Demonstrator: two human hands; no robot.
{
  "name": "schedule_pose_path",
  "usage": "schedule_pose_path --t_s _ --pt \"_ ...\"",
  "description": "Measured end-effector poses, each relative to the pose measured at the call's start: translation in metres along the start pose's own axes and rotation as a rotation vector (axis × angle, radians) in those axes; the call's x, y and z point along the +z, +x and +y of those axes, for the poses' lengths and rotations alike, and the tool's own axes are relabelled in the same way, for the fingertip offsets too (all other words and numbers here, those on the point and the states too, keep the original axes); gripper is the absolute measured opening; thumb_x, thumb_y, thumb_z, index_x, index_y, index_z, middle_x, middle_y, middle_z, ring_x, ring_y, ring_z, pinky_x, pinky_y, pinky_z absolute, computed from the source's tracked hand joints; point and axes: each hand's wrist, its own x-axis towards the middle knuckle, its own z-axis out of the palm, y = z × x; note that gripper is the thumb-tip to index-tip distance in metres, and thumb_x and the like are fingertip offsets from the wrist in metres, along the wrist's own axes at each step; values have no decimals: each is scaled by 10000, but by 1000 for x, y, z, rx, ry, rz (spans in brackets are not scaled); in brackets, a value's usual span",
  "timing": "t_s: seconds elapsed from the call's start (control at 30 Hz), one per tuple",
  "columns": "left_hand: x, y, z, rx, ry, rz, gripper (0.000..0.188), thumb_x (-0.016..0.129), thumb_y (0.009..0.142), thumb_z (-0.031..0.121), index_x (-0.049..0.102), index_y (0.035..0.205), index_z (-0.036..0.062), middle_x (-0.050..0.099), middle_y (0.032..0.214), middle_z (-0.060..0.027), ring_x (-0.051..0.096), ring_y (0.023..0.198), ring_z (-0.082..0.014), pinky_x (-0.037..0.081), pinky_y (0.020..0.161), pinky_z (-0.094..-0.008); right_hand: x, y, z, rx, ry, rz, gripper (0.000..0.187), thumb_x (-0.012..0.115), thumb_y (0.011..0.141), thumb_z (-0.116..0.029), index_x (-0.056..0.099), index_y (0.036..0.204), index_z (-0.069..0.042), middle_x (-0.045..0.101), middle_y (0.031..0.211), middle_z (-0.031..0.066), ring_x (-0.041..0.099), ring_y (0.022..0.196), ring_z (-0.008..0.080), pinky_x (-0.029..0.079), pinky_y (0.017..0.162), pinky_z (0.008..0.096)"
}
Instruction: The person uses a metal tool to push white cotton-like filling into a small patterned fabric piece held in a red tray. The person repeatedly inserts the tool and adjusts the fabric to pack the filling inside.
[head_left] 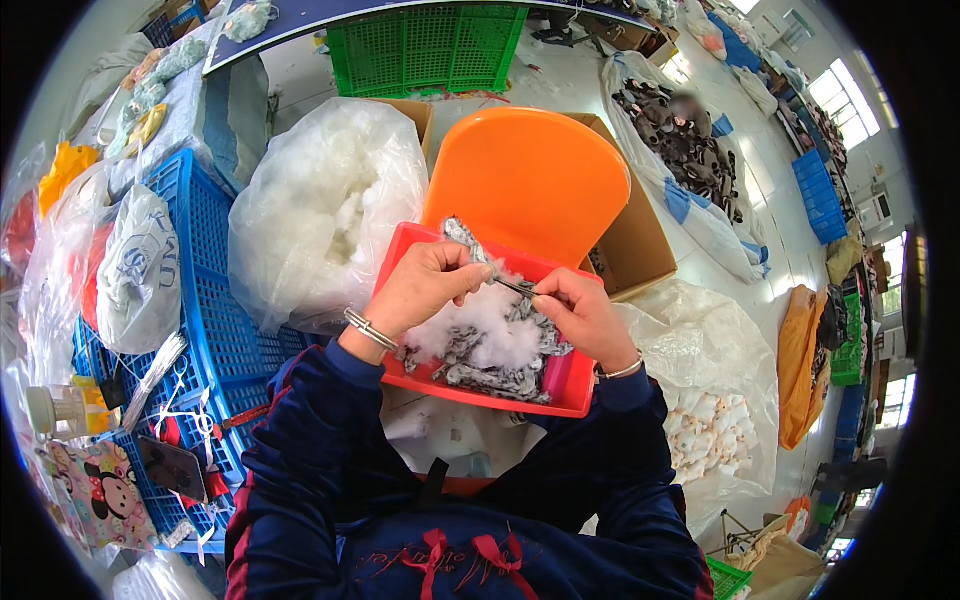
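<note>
Over a red tray (492,399), my left hand (425,287) pinches a small grey-and-white fuzzy fabric piece (462,236). My right hand (588,315) is closed on a thin dark metal tool (514,288), its tip reaching the fabric at my left fingertips. The exact kind of tool is not clear. Inside the tray lie more grey fuzzy pieces (475,376), with loose white stuffing (492,338) on top of them.
Beyond the tray stands an orange seat (530,175) in front of a cardboard box (645,250). A clear bag of white stuffing (320,190) and a blue crate (215,310) are at left. On the right, a plastic bag holds small white-and-orange pieces (710,435).
</note>
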Motion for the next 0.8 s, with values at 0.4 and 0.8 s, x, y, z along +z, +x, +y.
schedule_pose_path --t_s 0.4,0.8 --pt "29 -7 -9 33 -226 -66 202 695 898 199 733 910 1 664 717 -13 603 670 -60 494 636 -226 32 4 12 21 369 47 81 613 945 -84 575 919 -17 513 763 -57 421 664 16 351 574 198" --pt "15 -6 6 -5 -269 129 301 689 910 241 631 714 20 604 676 -4 553 615 -55 442 575 -219 30 9 15 -20 242 120 82 623 942 -73 576 929 -8 538 775 -45 449 680 18 373 590 197"
